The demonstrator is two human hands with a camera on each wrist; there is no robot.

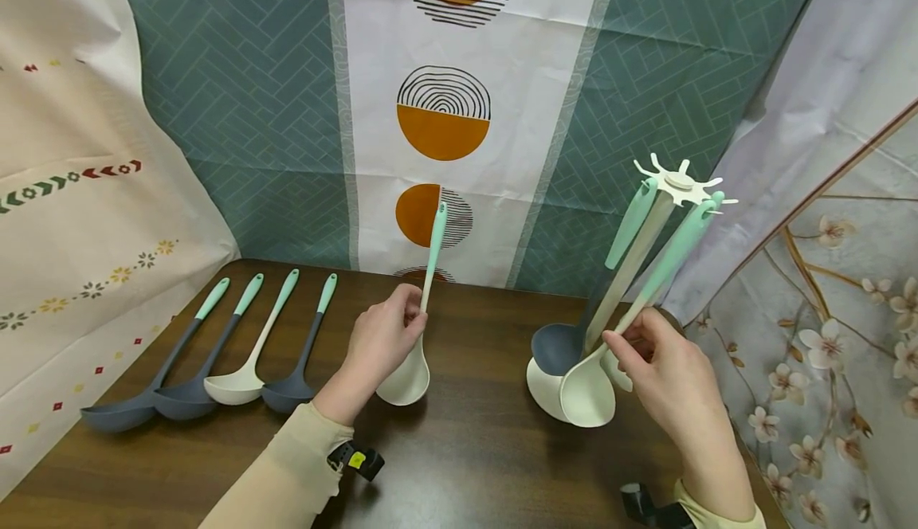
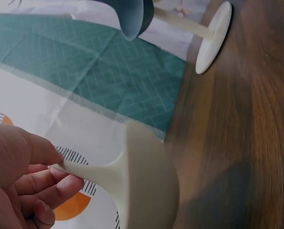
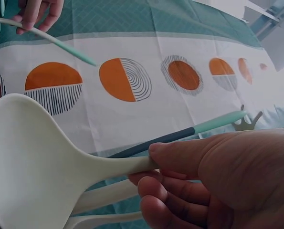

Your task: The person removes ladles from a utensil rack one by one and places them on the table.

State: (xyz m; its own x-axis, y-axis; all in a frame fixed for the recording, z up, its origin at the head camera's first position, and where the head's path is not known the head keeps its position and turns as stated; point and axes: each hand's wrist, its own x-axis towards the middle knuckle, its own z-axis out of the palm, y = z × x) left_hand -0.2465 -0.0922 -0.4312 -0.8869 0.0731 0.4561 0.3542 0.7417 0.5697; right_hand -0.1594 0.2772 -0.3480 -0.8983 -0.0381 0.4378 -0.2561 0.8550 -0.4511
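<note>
My left hand [image 1: 383,334] pinches the cream lower shaft of a ladle [image 1: 404,379] with a mint handle. Its bowl hangs downward, and the left wrist view shows that bowl [image 2: 151,181] large, apart from the tabletop. At the right, my right hand [image 1: 667,366] grips the shaft of a second cream ladle [image 1: 590,395] between thumb and fingers. That ladle's mint handle reaches up to the hooks of a cream utensil stand [image 1: 680,184]; whether it hangs there I cannot tell. A dark grey ladle [image 1: 555,348] is on the stand behind it.
Several ladles lie in a row on the wooden table [image 1: 488,465] at the left, including a cream ladle [image 1: 235,388] and a dark grey ladle [image 1: 287,391]. A patterned cloth [image 1: 237,99] hangs behind the table. A floral curtain [image 1: 810,385] borders the right side.
</note>
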